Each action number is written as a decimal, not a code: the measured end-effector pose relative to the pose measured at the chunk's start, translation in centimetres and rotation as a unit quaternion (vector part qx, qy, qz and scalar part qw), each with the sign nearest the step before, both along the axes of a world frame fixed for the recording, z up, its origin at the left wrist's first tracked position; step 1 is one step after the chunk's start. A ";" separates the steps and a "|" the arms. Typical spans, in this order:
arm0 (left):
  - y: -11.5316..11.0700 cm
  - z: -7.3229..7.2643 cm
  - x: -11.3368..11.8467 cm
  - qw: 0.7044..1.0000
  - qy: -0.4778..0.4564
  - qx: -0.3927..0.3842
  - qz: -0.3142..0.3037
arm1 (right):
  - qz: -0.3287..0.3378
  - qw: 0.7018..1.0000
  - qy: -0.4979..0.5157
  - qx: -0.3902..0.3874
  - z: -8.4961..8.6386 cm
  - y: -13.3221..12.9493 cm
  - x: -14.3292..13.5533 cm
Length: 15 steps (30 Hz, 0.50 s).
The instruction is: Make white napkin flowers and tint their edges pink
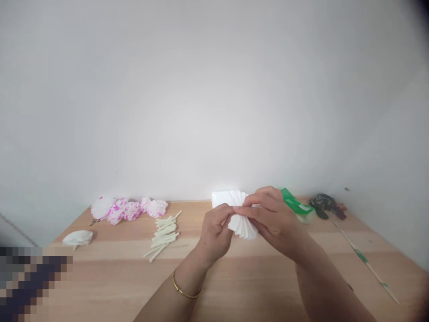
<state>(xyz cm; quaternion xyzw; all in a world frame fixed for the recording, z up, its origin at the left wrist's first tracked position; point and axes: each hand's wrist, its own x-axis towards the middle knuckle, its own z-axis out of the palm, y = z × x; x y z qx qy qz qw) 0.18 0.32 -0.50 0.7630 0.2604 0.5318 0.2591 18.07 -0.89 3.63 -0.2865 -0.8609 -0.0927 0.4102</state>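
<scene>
Pleated white tissue paper (244, 227) is pinched at its middle between my two hands, its folds fanning out above and below the fingers. My left hand (216, 232) grips it from the left with thumb and forefinger; a gold bracelet circles that wrist. From the right, my right hand (273, 212) closes on the same paper with thumb and fingertips. Behind the hands lies a flat white stack of paper (219, 198), partly covered by them. A green plastic packet (296, 202) sits just beyond my right hand.
Pink-and-white paper flowers (125, 209) lie at the back left of the wooden table (214, 290). Nearer are a white paper bundle (77, 238) and several pale sticks (164, 235). A dark crumpled heap (326, 205) and a long thin stick with green bands (367, 263) lie right.
</scene>
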 end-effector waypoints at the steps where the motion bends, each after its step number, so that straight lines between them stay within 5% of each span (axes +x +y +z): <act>1: 0.1 0.0 -0.1 1.000 -0.002 -0.005 -0.008 | -0.006 1.000 0.003 -0.006 0.1 -0.1 0.1; 5: 0.5 0.4 -0.6 0.998 -0.002 -0.052 -0.037 | -0.061 0.988 0.105 -0.100 0.2 -0.5 0.8; 8: 0.5 1.0 -0.9 0.996 0.017 -0.061 -0.061 | -0.094 0.942 0.211 -0.244 0.0 -0.4 1.1; 12: 0.3 1.2 -0.8 0.995 0.031 -0.052 -0.079 | 0.010 0.872 0.240 -0.426 0.0 -0.2 0.4; 15: 0.3 1.2 -0.7 0.994 0.048 -0.057 -0.081 | 0.033 0.857 0.214 -0.467 0.2 -0.3 -0.3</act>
